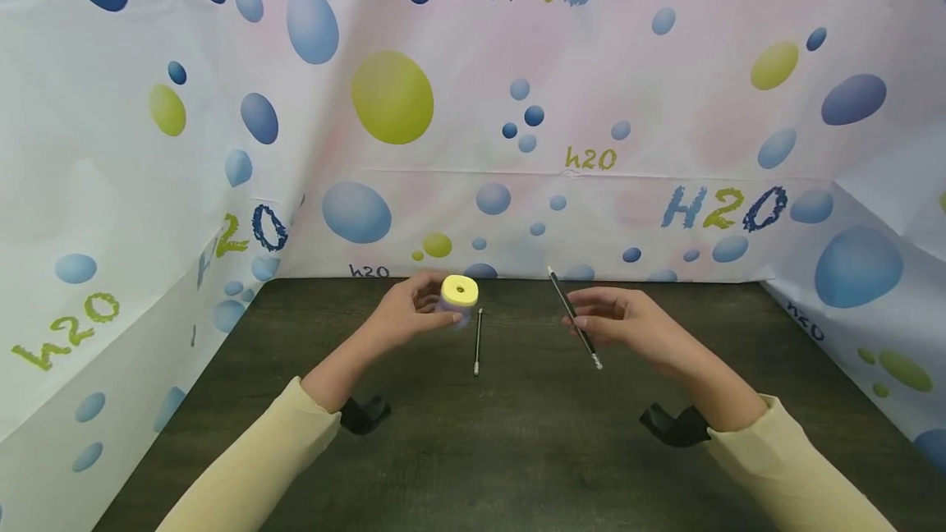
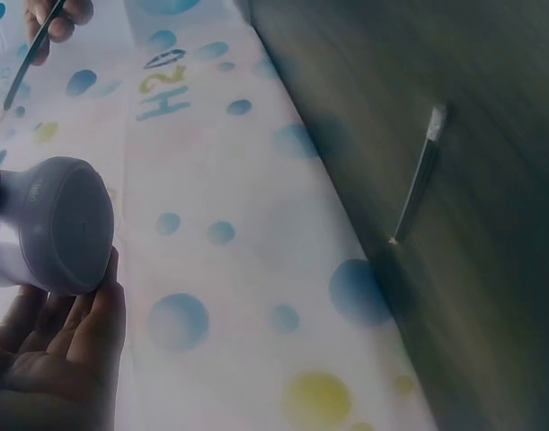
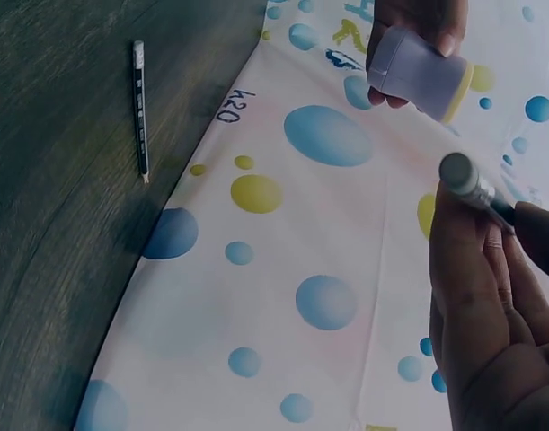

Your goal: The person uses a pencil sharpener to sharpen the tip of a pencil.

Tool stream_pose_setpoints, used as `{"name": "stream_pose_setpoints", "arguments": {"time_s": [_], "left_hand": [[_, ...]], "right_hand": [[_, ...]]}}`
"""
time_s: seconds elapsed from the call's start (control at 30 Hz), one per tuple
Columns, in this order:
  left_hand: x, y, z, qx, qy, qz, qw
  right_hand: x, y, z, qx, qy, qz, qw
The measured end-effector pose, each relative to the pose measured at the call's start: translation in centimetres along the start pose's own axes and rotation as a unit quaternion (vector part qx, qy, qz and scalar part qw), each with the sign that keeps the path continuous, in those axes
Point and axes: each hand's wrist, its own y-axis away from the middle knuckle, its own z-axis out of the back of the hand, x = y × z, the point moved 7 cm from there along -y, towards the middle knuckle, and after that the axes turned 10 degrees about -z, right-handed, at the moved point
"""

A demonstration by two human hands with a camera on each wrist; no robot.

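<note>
In my left hand [image 1: 415, 306] I hold a small lavender container [image 2: 67, 224] with a yellow lid [image 1: 460, 291] that has a dark hole in its middle. Thumb and fingers grip its sides, and it is raised above the table. My right hand [image 1: 628, 323] pinches a dark pencil [image 1: 569, 309] between thumb and fingers. Its tip points up and away, slightly left, and its eraser end [image 3: 460, 175] is down toward me. A gap separates the pencil from the container. A second dark pencil [image 1: 478, 343] lies on the table between the hands, eraser end nearer me.
The dark wooden table [image 1: 502, 450] runs back to a white sheet [image 1: 473, 228] printed with blue and green bubbles, which also covers both sides. Black straps [image 1: 674, 425] hang at both wrists, below the cream sleeves [image 1: 791, 466].
</note>
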Motion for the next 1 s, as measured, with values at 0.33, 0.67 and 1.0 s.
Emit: {"name": "stream_pose_setpoints", "arguments": {"time_s": [0.33, 0.67, 1.0], "left_hand": [[-0.3, 0.4, -0.8, 0.009, 0.009, -0.003, 0.9999], [-0.4, 1.1, -2.0, 0.026, 0.021, 0.0, 0.9994], [-0.7, 1.0, -2.8, 0.042, 0.025, -0.004, 0.9988]], "right_hand": [[0.3, 0.3, -0.9, 0.015, 0.011, 0.006, 0.9998], [0.7, 0.6, -2.3, 0.051, 0.023, 0.035, 0.9978], [0.5, 0.4, -3.1, 0.07, 0.027, 0.036, 0.9966]]}}
